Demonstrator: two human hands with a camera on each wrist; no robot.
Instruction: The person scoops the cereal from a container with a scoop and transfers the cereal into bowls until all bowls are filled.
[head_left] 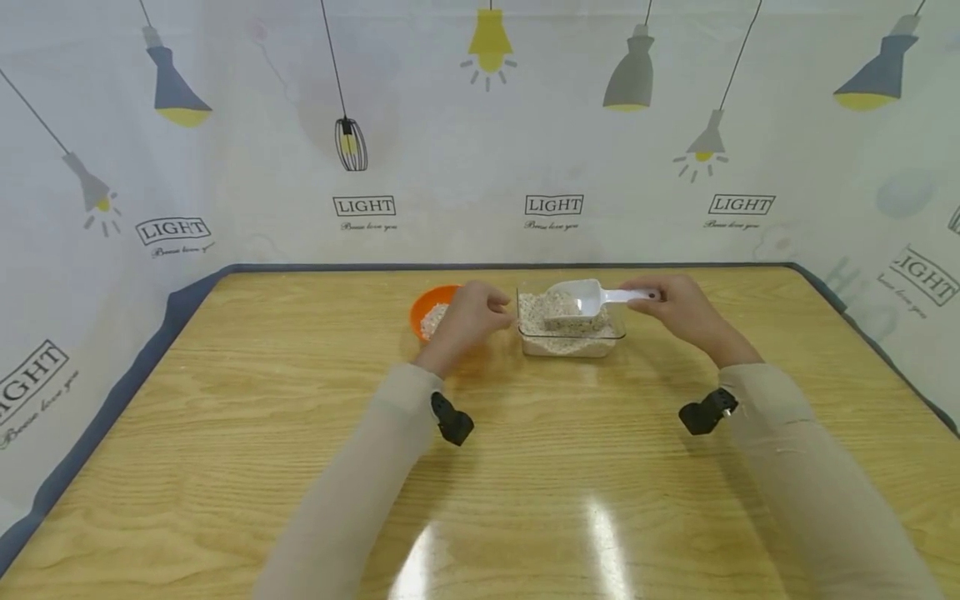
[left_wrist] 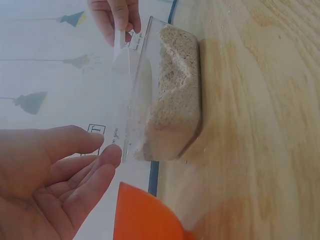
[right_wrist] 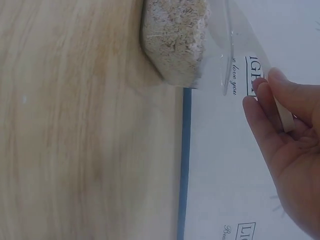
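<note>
A white scoop (head_left: 589,295) is held by its handle in my right hand (head_left: 681,310), thumb and fingers pinching the handle end. Its bowl lies over a clear rectangular container (head_left: 572,350) of oat flakes (left_wrist: 175,85), overlapping the heap inside. My left hand (head_left: 471,317) hovers between the container and an orange bowl (head_left: 417,315), with nothing in its loosely bent fingers. In the left wrist view its fingertips (left_wrist: 111,155) are right at the container's rim. Pale flakes (head_left: 432,321) lie in the orange bowl, partly hidden behind the left hand.
The wooden table (head_left: 525,467) has a dark edge at the back. Behind it hangs a white backdrop (head_left: 465,167) printed with lamps and lettering. Black wrist cameras sit on both sleeves.
</note>
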